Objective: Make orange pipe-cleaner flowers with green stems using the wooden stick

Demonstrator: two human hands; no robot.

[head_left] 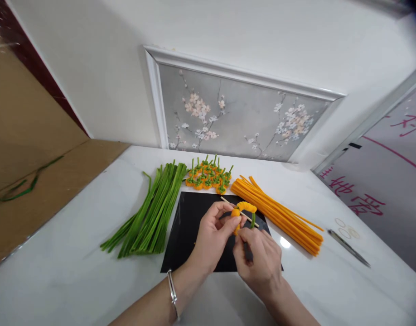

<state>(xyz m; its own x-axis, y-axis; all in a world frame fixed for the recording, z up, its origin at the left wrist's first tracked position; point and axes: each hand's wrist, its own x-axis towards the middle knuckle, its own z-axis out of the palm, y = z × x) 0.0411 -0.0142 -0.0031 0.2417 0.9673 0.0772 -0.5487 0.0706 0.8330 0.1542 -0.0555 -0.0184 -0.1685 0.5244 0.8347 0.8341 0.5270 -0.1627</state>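
My left hand (pixel 213 233) pinches a coiled orange pipe-cleaner piece (pixel 247 207), whose upper part curves to the right. My right hand (pixel 260 260) is closed at the lower end of the piece, and a short green stem (pixel 253 220) rises just above its fingers. What exactly the right fingertips grip is hard to tell. A thin wooden stick (pixel 252 221) passes behind the orange coil. Both hands are over a black mat (pixel 191 217). Behind the mat lie several small orange pumpkin shapes (pixel 208 181) with green tops.
A bundle of green pipe cleaners (pixel 153 213) lies left of the mat, a bundle of orange ones (pixel 279 217) to the right. Farther right are tweezers (pixel 349 248) and several thin rings (pixel 344 232). Cardboard (pixel 51 185) stands at left; a wall with a framed floral panel (pixel 242 113) is behind.
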